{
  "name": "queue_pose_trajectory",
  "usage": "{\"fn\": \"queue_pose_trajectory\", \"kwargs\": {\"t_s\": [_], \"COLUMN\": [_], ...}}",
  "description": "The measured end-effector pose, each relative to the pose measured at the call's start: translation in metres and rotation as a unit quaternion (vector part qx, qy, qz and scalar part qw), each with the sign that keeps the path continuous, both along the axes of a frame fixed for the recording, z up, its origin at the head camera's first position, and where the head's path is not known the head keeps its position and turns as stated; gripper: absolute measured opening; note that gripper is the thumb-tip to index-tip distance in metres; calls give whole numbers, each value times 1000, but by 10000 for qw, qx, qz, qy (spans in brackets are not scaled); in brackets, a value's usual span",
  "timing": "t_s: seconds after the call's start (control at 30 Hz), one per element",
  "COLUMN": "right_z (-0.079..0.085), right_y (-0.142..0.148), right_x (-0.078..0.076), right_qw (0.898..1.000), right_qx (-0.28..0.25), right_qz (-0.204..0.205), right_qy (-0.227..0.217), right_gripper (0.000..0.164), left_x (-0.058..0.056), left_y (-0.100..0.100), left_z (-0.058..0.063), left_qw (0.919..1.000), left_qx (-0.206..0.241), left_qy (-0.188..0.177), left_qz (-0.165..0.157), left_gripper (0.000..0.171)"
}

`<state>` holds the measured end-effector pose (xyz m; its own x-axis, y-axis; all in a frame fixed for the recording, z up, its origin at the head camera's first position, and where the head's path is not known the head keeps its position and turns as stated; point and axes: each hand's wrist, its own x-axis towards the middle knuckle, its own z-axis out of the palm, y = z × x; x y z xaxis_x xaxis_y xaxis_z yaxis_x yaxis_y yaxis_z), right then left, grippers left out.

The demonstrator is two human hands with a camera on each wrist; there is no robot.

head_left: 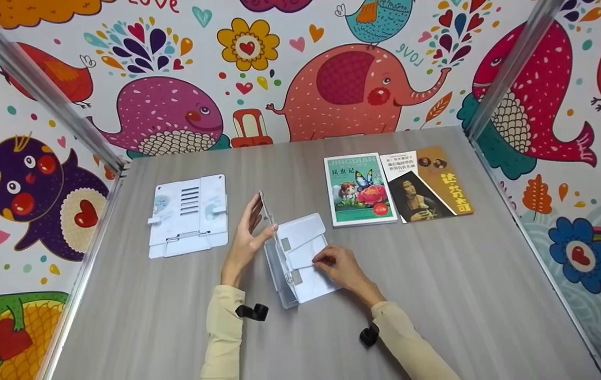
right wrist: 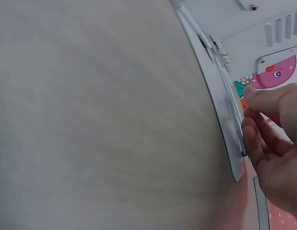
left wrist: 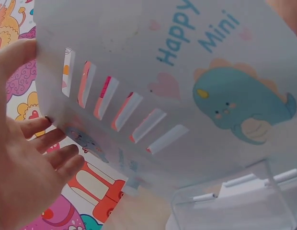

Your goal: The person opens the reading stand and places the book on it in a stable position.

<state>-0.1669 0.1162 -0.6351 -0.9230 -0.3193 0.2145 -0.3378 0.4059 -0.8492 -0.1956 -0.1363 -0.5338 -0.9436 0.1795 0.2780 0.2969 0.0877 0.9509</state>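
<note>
A white folding book stand lies in front of me, its slotted panel raised nearly upright. That panel carries a blue cartoon dinosaur and the words "Happy Mini". My left hand holds the raised panel by its edge, the thumb on one side and the fingers on the other. At the right side of the base, my right hand pinches the thin wire support between thumb and fingertips. The exact grip point is partly covered by the fingers in the head view.
Another white book stand lies flat at the left. Two books lie side by side at the back right: a green-covered one and one with a painted portrait. Cartoon-printed walls border the grey table.
</note>
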Motion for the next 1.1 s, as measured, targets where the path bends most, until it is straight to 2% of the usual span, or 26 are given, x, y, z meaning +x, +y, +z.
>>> {"fn": "queue_pose_trajectory", "kwargs": {"t_s": [0.27, 0.43, 0.57, 0.73, 0.93, 1.1], "right_z": [-1, 2, 2, 2, 1, 1], "right_y": [-4, -7, -10, -11, -8, -5], "right_x": [1, 1, 0, 0, -1, -2], "right_qw": [9977, 9953, 9919, 9907, 9932, 9965], "right_qx": [609, 911, 1106, 1112, 1000, 706], "right_qz": [41, 9, -35, -59, 8, 78], "right_qy": [282, 320, 620, 778, 605, 430], "right_gripper": [5, 3, 7, 9, 7, 5], "left_x": [1, 0, 1, 1, -1, -1], "left_y": [0, 0, -1, -1, 0, 0], "left_z": [-2, -3, -3, -3, -4, -4], "left_qw": [9998, 9999, 10000, 9999, 9998, 9998], "left_qx": [60, 48, 65, 80, 138, 186], "left_qy": [-169, -116, -59, -68, -106, -109], "left_qz": [21, -18, -31, -31, 5, 22], "left_gripper": [83, 83, 83, 82, 81, 82]}}
